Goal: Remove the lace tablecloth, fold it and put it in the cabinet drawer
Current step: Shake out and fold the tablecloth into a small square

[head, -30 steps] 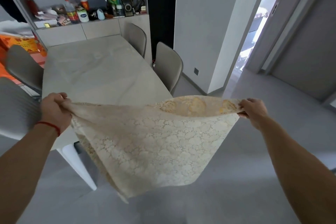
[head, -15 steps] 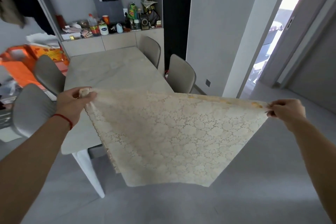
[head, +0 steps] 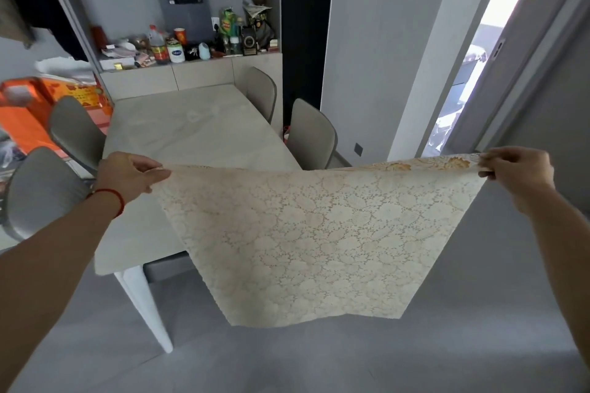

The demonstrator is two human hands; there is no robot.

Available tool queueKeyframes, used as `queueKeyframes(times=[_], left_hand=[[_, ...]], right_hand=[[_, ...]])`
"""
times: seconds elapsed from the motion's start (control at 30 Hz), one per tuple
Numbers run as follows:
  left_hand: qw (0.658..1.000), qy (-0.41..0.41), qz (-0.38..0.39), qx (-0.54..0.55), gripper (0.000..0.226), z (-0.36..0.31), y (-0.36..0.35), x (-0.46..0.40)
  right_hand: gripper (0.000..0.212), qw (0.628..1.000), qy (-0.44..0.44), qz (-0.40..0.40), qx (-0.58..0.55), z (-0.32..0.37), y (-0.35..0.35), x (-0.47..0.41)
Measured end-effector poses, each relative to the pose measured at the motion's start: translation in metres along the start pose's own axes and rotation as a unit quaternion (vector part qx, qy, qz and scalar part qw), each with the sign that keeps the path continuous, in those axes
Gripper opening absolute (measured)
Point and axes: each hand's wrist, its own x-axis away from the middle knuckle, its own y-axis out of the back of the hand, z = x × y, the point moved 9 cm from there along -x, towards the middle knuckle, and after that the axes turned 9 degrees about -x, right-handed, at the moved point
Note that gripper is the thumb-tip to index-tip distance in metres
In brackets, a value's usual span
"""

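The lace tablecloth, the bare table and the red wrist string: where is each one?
lace tablecloth [head: 313,239], head view, middle of the hanging cloth.
table [head: 198,131], head view, bare top.
red wrist string [head: 115,198], head view, on the left wrist.

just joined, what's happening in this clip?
A person is holding a lace tablecloth up in the air, stretched wide between both hands. The left hand pinches one top corner and the right hand pinches the other, so the cloth hangs down in front of them, off the dining table. The table top is bare, so the cloth is removed and is being folded. It looks doubled over. The cabinet stands beyond the table, its fronts closed.
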Motion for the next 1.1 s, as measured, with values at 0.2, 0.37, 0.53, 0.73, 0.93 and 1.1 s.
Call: queueKeyframes(times=[0.2, 0.37, 0.53, 0.73, 0.93, 1.1], left_hand=[[0.999, -0.029, 0.001, 0.027, 0.022, -0.007, -0.005, -0.013], [0.999, -0.034, -0.012, 0.033, 0.025, -0.013, -0.001, -0.022], [0.999, -0.038, -0.027, 0.027, 0.025, -0.021, 0.000, -0.033], [0.998, -0.029, -0.044, 0.030, 0.023, -0.023, 0.004, -0.046], [0.998, -0.017, -0.047, 0.042, 0.011, -0.032, 0.007, -0.049], [0.994, 0.005, -0.075, 0.078, 0.017, -0.036, 0.009, -0.043]], right_hand=[[0.024, 0.997, -0.002, 0.064, 0.037, 0.007, 0.007, -0.003], [0.009, 0.991, 0.012, 0.074, 0.108, 0.009, 0.011, -0.005], [0.016, 0.975, 0.027, 0.125, 0.184, 0.002, -0.002, 0.000], [0.011, 0.979, 0.045, 0.139, 0.142, -0.019, -0.001, 0.007], [0.014, 0.989, 0.061, 0.098, 0.091, -0.033, 0.008, 0.003], [0.005, 0.995, 0.081, -0.002, 0.063, -0.029, 0.017, -0.008]])
